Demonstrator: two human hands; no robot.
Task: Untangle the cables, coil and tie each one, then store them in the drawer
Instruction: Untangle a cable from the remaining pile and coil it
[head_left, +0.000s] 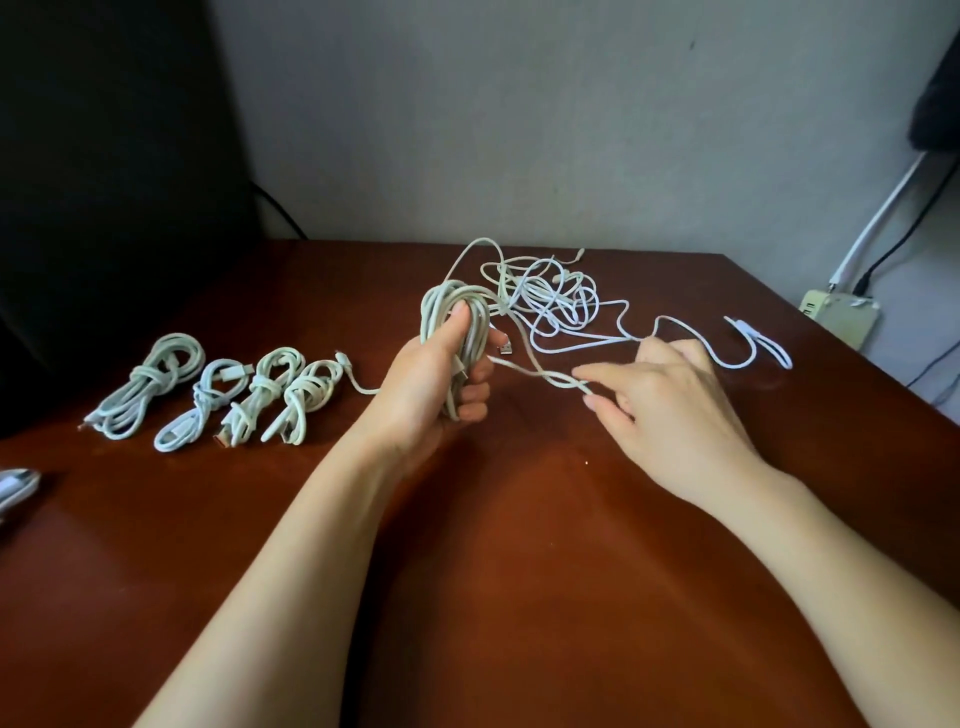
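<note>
HALFWAY THROUGH THE PILE: A part-wound coil of pale white charging cable (453, 322) stands upright in my left hand (436, 384) above the dark red-brown wooden tabletop (519, 545). The fingers (475, 410) curl round its lower half and the thumb presses across the loops to stop them springing apart. Its loose strand (540, 375) runs right to my right hand (665, 400), where thumb and forefinger pinch it lightly and the other fingers lie relaxed, seemingly to guide the next loop in without a twist. The strand crosses another line just before the pinch, so it may not be free yet. A silver USB plug (506, 347) pokes out just beside the coil.

Behind, toward the tabletop's far edge, a tangle of thin white cables (550, 301) lies in a loose heap, with one tail (753, 343) trailing off to the right. It sits near both hands, handy for the next pull.

To the left, a row of four coiled and knotted white cables (265, 395) lies side by side, well apart from the tangle, likely so finished work stays out of it. Another pale bundle (15, 486) shows partly at the left edge. No drawer is in view; storing, I judge, waits on the heap. A cream power strip (839, 317) sits beyond the tabletop at right.
</note>
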